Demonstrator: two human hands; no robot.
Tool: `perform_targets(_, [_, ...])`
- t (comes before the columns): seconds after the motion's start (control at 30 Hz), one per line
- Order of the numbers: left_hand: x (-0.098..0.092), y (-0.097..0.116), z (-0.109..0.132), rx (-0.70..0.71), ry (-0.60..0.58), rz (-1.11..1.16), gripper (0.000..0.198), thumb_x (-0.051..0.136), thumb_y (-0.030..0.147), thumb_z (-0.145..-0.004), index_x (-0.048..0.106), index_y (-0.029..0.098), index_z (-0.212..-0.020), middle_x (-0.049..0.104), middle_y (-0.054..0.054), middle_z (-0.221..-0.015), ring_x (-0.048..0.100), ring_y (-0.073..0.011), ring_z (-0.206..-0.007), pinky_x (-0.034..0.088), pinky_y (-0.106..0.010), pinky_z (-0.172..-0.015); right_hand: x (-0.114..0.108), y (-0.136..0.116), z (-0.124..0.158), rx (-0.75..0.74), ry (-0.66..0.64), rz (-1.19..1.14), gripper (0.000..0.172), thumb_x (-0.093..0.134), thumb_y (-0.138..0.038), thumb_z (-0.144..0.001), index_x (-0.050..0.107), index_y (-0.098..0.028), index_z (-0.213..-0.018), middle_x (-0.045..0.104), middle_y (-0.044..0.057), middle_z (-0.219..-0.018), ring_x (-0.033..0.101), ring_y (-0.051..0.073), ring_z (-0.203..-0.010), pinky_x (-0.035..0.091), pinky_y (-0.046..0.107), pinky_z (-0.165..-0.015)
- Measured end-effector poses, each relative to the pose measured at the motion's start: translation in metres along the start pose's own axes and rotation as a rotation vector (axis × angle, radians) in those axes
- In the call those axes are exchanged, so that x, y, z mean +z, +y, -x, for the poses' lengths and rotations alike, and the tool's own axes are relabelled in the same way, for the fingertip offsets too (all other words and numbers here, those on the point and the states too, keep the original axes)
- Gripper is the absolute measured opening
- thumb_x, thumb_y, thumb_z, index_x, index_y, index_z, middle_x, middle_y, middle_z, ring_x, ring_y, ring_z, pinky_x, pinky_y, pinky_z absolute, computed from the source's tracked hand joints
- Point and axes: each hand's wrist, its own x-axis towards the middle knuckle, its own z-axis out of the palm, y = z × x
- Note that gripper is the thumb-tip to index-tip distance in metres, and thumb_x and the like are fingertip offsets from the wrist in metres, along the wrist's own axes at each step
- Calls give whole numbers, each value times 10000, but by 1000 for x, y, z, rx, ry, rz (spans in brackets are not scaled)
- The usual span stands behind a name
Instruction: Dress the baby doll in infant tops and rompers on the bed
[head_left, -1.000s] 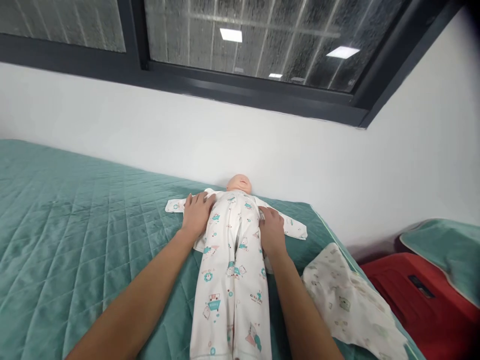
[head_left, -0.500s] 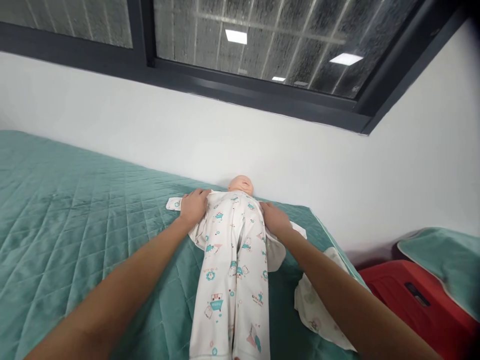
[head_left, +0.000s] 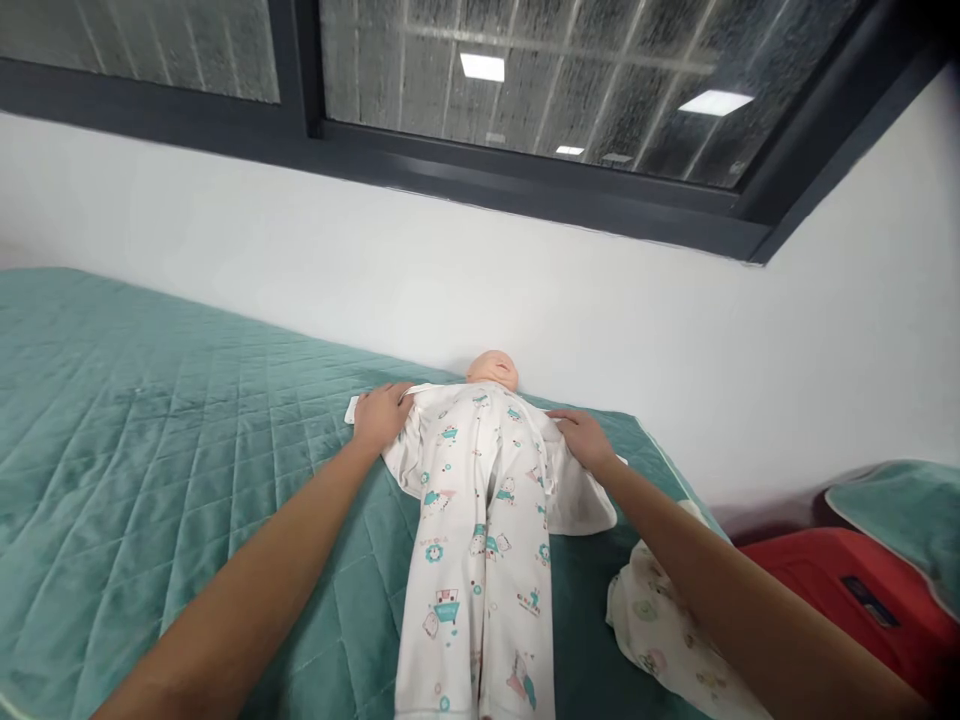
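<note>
A baby doll lies on its back on the bed, its bald head (head_left: 493,370) near the wall. White printed baby pants (head_left: 480,560) cover its front, legs stretching toward me. Beneath them, a white baby shirt (head_left: 581,500) spreads out at both sides, its right flap fanned on the bed. My left hand (head_left: 382,415) is closed over the shirt's left sleeve near the shoulder, with the cuff sticking out beyond. On the other side, my right hand (head_left: 585,437) pinches the shirt's right sleeve. The doll's arms and body are hidden by cloth.
A green quilted cover (head_left: 225,440) lies over the bed. Crumpled printed white cloth (head_left: 667,620) sits under my right forearm. Right of the bed are a red plastic object (head_left: 832,580) and green fabric (head_left: 900,510). The white wall (head_left: 360,280) and dark window frame (head_left: 525,195) stand behind.
My right hand has moved outward to the right, drawing the shirt's sleeve and flap wider. My left hand stays at the left sleeve. The view has shifted slightly.
</note>
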Motion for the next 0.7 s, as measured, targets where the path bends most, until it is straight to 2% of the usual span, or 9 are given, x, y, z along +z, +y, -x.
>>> perform_targets(0.07, [1, 0, -1, -10, -1, 4, 372, 384, 397, -947, 646, 311, -1197, 701, -31, -1190, 618, -243, -1132, 427, -371, -968, 0, -20, 4, -17, 41, -2, 380, 466, -225, -796, 725, -220, -1073, 635, 85, -1242, 551, 243, -1218, 411, 384, -1087])
perform_targets(0.13, [2, 1, -3, -21, 0, 5, 379, 387, 420, -944, 645, 284, -1187, 710, -48, -1164, 626, -255, -1112, 430, -385, -961, 2, -49, 8, -96, 69, -10, 432, 475, -243, -812, 665, -216, -1199, 569, 81, -1322, 491, 231, -1277, 353, 374, -1136])
perform_targets(0.23, [4, 2, -6, -49, 7, -6, 406, 375, 465, -944, 643, 259, -1170, 725, -74, -1103, 644, -279, -1064, 438, -413, -936, 11, -106, 11, -384, 26, -16, 453, 458, -294, -875, 566, -242, -1312, 543, 64, -1352, 469, 232, -1287, 358, 405, -1125])
perform_targets(0.3, [4, 4, -7, -72, 11, -23, 419, 367, 482, -946, 643, 251, -1161, 731, -85, -1073, 649, -286, -1049, 435, -419, -931, 22, -145, 11, -584, -173, 91, 479, 480, -353, -893, 512, -217, -1351, 551, 79, -1353, 473, 249, -1278, 374, 416, -1103])
perform_targets(0.37, [5, 6, -8, -88, 4, -37, 414, 366, 479, -949, 646, 252, -1152, 733, -86, -1060, 648, -281, -1052, 430, -413, -936, 36, -180, 10, -703, -395, 333, 440, 504, -368, -886, 546, -178, -1282, 578, 118, -1299, 523, 270, -1200, 434, 410, -1023])
perform_targets(0.43, [5, 6, -9, -89, -10, -46, 394, 369, 458, -951, 655, 253, -1128, 733, -86, -1050, 647, -277, -1053, 429, -406, -934, 54, -204, 9, -676, -459, 527, 370, 524, -317, -862, 585, -154, -1189, 582, 157, -1256, 535, 307, -1159, 458, 439, -969])
perform_targets(0.5, [5, 5, -10, -72, -19, -48, 381, 370, 444, -953, 666, 250, -1095, 731, -88, -1047, 645, -279, -1053, 432, -406, -925, 72, -218, 8, -624, -447, 605, 382, 548, -242, -824, 569, -145, -1193, 551, 187, -1283, 513, 341, -1175, 456, 483, -959])
perform_targets(0.6, [7, 4, -11, -54, -17, -46, 377, 374, 442, -954, 667, 243, -1085, 725, -94, -1073, 636, -286, -1064, 431, -413, -923, 93, -225, 5, -587, -431, 646, 481, 563, -201, -801, 501, -149, -1275, 485, 202, -1365, 444, 373, -1254, 438, 531, -977])
perform_targets(0.7, [9, 4, -13, -63, -18, -46, 381, 378, 440, -955, 656, 234, -1114, 723, -104, -1072, 632, -292, -1065, 427, -422, -924, 102, -225, -1, -577, -459, 661, 476, 529, -225, -838, 476, -148, -1305, 459, 207, -1400, 410, 379, -1298, 418, 558, -998])
